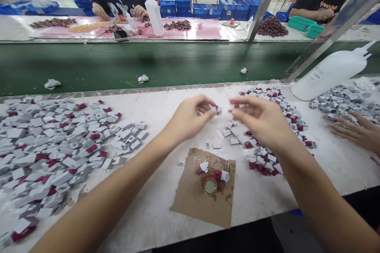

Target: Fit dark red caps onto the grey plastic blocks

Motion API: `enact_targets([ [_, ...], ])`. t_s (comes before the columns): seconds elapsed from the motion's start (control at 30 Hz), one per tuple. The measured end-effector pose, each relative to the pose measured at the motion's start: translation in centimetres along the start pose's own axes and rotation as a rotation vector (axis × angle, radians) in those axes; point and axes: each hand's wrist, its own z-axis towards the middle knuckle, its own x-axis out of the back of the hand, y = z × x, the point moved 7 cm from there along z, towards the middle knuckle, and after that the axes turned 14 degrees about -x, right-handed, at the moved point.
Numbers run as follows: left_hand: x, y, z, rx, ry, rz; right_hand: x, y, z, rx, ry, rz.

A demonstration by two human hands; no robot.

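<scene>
My left hand (192, 119) is over the white table with its thumb and fingers closed on a small magenta-and-grey plastic piece (218, 109). A short gap to the right, my right hand (263, 120) is slightly blurred, its thumb and forefinger curled toward each other. Some magenta shows at those fingertips, but what they hold is unclear. Below both hands lies a cardboard piece (202, 209) bearing a bottle cap (210, 185) and two magenta-and-white pieces (202, 167). Several loose grey pieces (234, 141) lie between the hands and the cardboard.
A large heap of grey and magenta pieces (59, 142) covers the left; another pile (267, 162) lies under my right forearm. A leaning white squeeze bottle (329, 75) and another person's hand (356, 130) are at right. Beyond runs a green conveyor belt (184, 61); two people sit opposite.
</scene>
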Motion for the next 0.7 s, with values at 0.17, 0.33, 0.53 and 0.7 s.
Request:
enact_targets([
  [0.17,2.8,-6.2,8.6,0.182,0.268,0.211,2.8,-0.4,13.6,-0.08,0.333,-0.36],
  [0.33,3.8,-9.2,11.8,0.251,0.323,0.315,3.4,1.0,20.9,-0.16,0.338,-0.36],
  [0.53,5.2,-10.1,12.4,0.268,0.383,0.376,1.9,0.8,22.4,-0.21,0.188,-0.162],
  [0.7,4.7,-6.9,10.2,0.102,0.385,0.285,-1.0,-0.7,17.6,-0.118,0.002,0.201],
])
